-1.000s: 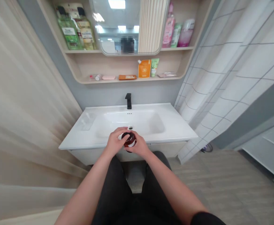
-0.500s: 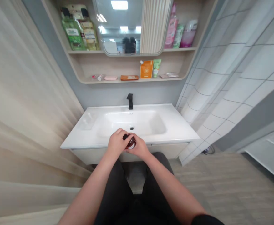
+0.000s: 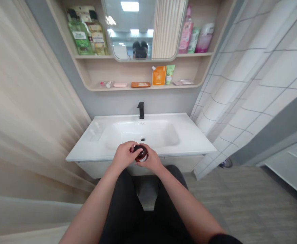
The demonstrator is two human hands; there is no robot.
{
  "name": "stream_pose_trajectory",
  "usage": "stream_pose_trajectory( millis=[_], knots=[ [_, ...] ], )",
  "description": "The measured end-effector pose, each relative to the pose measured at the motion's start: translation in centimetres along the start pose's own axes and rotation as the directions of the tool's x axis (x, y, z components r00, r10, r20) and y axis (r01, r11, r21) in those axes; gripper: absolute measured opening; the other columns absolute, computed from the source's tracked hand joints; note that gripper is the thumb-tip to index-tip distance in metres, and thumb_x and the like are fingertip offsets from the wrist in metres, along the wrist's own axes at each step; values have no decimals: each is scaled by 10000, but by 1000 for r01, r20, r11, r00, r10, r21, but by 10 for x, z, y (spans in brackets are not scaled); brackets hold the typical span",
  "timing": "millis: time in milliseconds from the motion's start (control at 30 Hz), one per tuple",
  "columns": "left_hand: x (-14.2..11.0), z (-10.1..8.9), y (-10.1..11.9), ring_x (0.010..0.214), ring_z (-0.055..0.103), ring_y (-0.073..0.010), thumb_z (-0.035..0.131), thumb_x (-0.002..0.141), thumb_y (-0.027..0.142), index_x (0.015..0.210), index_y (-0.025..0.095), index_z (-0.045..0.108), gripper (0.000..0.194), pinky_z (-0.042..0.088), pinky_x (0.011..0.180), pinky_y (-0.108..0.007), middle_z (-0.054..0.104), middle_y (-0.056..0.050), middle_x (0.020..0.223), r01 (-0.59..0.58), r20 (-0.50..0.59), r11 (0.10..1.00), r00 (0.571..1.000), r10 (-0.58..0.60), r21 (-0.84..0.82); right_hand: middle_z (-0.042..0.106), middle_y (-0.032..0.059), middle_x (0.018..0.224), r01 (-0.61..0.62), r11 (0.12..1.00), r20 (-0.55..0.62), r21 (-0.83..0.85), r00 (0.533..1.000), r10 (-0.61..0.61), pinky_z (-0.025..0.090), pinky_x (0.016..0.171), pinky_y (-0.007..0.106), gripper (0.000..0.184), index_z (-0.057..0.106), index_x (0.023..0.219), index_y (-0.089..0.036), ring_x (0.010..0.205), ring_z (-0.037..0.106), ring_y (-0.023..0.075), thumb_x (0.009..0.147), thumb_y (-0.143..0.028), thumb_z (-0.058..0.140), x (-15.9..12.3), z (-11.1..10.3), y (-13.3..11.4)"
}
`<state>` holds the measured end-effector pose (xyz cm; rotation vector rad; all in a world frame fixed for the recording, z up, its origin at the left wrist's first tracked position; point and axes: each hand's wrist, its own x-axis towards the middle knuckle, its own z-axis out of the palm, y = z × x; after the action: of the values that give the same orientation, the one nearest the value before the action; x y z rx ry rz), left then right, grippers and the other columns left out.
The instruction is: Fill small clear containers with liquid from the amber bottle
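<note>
A small dark red-brown jar (image 3: 143, 157) with a pale label sits in my right hand (image 3: 152, 159), whose fingers wrap round its side. My left hand (image 3: 124, 154) is closed on a dark round lid (image 3: 135, 148) at the top left of the jar. Whether the lid is fully off the jar I cannot tell, as fingers cover part of both. Both hands are held together just in front of the white washbasin (image 3: 163, 134), over its front edge.
A black tap (image 3: 141, 110) rises behind the basin. On the left counter lies a clear tray (image 3: 96, 132). The shelf above carries an orange pouch (image 3: 159, 75), a green tube (image 3: 170, 74) and several bottles. Curtains hang on both sides.
My left hand has shifted slightly left and down with the dark lid, and more of the jar's top shows. My right hand stays in nearly the same place with the jar.
</note>
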<state>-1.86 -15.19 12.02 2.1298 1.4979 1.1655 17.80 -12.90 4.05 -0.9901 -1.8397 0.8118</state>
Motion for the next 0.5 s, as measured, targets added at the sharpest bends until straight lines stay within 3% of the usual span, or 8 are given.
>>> stream_pose_trajectory(
  millis=[100, 200, 267, 367, 500],
  knots=[
    [-1, 0, 2, 613, 532, -152, 808, 897, 509, 837, 236, 715, 294, 420, 630, -301, 555, 45, 643, 68, -121, 995, 990, -78, -77, 735, 128, 1460, 14, 1000, 11, -14, 1000, -13, 566, 1154, 515, 1034, 600, 1523, -271, 1320, 730, 371, 612, -482, 1042, 0, -1, -5],
    [0, -4, -5, 666, 566, -158, 760, 936, 551, 944, 232, 739, 320, 466, 671, -302, 620, 25, 722, 115, -258, 972, 952, -167, -203, 722, 139, 1479, 36, 999, -2, 6, 999, -36, 548, 1188, 518, 1036, 605, 1523, -265, 1358, 710, 373, 614, -484, 1050, 1, -3, -7],
    [2, -11, -21, 751, 632, -171, 735, 948, 545, 1053, 227, 746, 335, 518, 744, -310, 692, -5, 834, 130, -305, 948, 926, -221, -290, 716, 144, 1487, 43, 999, -17, 26, 999, -43, 539, 1202, 517, 1030, 606, 1520, -259, 1375, 701, 372, 620, -485, 1052, 1, -4, -6],
    [2, -33, -66, 851, 711, -193, 771, 895, 510, 1103, 219, 693, 366, 572, 827, -331, 744, -35, 942, 195, -348, 891, 870, -350, -409, 724, 145, 1472, 29, 998, -28, 46, 999, -28, 539, 1200, 518, 1024, 610, 1508, -257, 1365, 706, 369, 615, -483, 1056, 0, -7, -5],
    [-15, -90, -149, 983, 761, -231, 851, 775, 367, 1045, 220, 607, 393, 591, 946, -373, 778, -59, 1009, 348, -457, 858, 735, -500, -378, 734, 134, 1452, 3, 999, -30, 51, 1000, -2, 539, 1196, 523, 1009, 617, 1492, -270, 1345, 716, 369, 603, -458, 1055, -1, -13, -3]
  ],
)
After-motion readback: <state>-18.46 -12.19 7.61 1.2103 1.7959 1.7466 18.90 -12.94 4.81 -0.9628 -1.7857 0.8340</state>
